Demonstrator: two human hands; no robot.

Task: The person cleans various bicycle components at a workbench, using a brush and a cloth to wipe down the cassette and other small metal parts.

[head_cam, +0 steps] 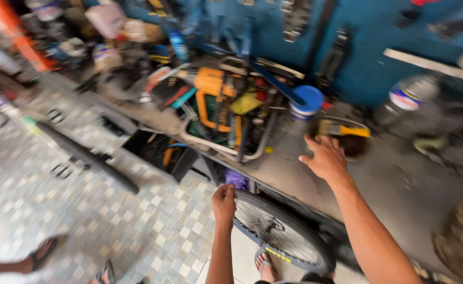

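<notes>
Nearest the viewer, the left hand is closed around the top of the black-tyred, spoked bicycle wheel, which stands upright on the floor against the grey workbench; a firm grip at the crown seems best to stop it rolling or tipping. Farther off, the right hand reaches over the bench with fingers loosely spread, holding nothing, just short of a blurred yellow-handled tool. Beyond lie an orange power tool and a round blue tin.
</notes>
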